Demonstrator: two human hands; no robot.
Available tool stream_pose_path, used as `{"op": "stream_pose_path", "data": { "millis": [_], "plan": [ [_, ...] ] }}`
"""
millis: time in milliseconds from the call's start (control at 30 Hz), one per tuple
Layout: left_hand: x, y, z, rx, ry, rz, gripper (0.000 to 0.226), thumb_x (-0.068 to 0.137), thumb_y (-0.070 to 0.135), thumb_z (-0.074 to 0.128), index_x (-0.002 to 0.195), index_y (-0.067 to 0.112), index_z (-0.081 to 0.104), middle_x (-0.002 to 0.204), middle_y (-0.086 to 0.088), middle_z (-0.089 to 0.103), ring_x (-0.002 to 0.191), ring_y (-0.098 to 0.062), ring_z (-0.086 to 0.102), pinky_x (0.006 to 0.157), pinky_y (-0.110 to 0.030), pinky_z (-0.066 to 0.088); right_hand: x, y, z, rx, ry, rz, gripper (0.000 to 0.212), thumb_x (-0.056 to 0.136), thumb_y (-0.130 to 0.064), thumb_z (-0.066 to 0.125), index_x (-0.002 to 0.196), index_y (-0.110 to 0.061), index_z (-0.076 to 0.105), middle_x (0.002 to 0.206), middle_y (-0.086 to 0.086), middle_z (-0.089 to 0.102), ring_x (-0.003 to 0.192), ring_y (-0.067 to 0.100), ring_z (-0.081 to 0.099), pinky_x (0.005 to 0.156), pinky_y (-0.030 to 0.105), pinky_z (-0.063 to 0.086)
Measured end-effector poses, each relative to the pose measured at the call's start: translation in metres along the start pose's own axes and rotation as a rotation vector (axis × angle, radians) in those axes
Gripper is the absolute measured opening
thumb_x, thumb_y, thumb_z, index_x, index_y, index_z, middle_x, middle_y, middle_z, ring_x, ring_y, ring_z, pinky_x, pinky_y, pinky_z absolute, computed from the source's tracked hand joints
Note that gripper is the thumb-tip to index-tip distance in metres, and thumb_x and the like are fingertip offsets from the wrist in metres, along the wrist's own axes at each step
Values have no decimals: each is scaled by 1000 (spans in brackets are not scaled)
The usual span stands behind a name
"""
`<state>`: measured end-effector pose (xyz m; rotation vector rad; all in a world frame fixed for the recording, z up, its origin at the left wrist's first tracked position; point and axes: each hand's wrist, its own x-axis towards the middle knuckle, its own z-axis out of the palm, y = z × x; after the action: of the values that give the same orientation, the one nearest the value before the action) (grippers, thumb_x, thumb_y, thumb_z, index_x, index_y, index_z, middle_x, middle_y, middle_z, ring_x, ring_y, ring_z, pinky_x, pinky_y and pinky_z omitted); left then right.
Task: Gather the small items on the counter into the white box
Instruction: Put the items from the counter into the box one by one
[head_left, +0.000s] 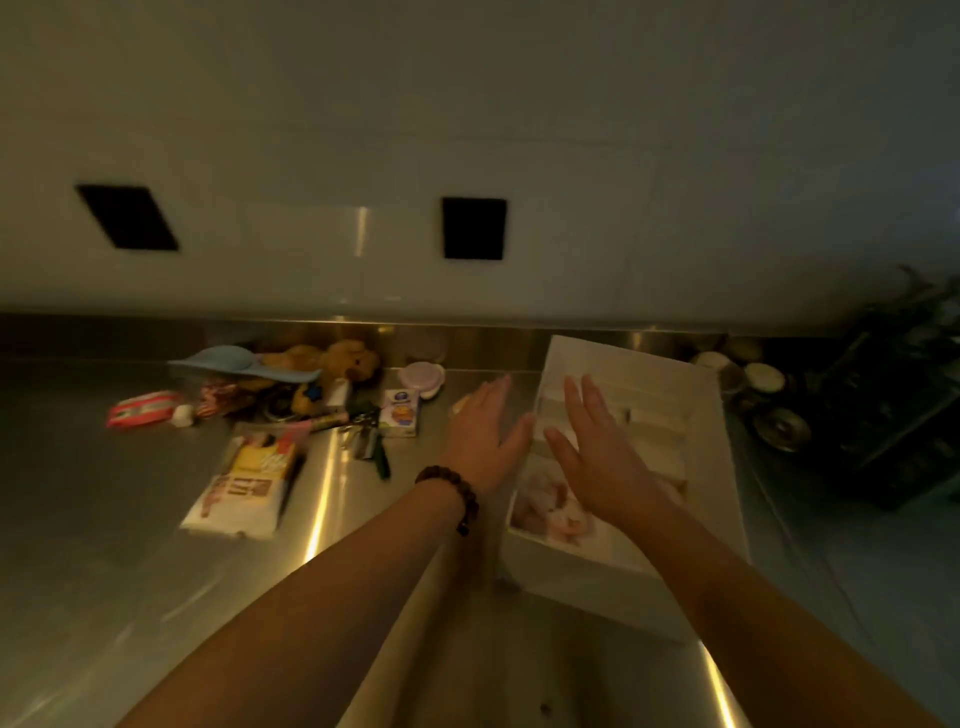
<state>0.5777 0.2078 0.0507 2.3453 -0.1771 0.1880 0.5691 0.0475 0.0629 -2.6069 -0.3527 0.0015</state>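
just now both hands hold nothing, fingers straight. the right hand (597, 447) hovers over the white box (711, 467). the left hand (480, 431) hangs just left of it, near the small carton (400, 413).

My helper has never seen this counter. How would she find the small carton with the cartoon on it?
Start at the white box on the steel counter. Just beyond the left hand stands a small carton, beside the keys. It alone is a boxy white pack with an orange cartoon front.

Both hands flat, fingers straight: left hand (480, 434) beside the white box (711, 457), right hand (602, 457) above it. Snack packet (241, 483), keys (363, 434) left on counter (104, 519).
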Motion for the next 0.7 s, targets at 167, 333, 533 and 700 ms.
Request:
{"op": "stream_pose_path", "data": {
  "millis": [167,333,533,700],
  "plan": [
    [-36,-56,-57,131,136,-87,59,93,40,48,142,12,33,147,-8,35,136,-20,29,109,-28,21,23,-72,21,68,-16,-170,66,97,-44,38,150,-24,5,159,3,-9,146,19,-7,116,34,5],
    [-78,-132,-108,329,176,-304,70,87,49,48,143,15,28,148,-8,31,136,-23,27,112,-41,26,39,-136,68,103,-93,-295,64,96,-42,43,150,-23,15,159,4,-4,146,19,-3,117,35,10],
    [-105,-217,-144,382,100,-558,104,70,66,59,147,18,9,154,-9,12,140,-27,14,115,-42,17,48,-181,158,73,-277,-132,68,95,-40,46,150,-25,8,159,5,-10,146,24,-7,117,41,9],
    [-99,-257,-144,416,-67,-517,125,61,76,58,146,14,-8,156,-11,3,141,-30,9,116,-44,12,59,-206,214,-9,-318,-30,70,94,-38,47,150,-21,9,159,7,-7,146,25,-5,119,41,11]
  ]
}}
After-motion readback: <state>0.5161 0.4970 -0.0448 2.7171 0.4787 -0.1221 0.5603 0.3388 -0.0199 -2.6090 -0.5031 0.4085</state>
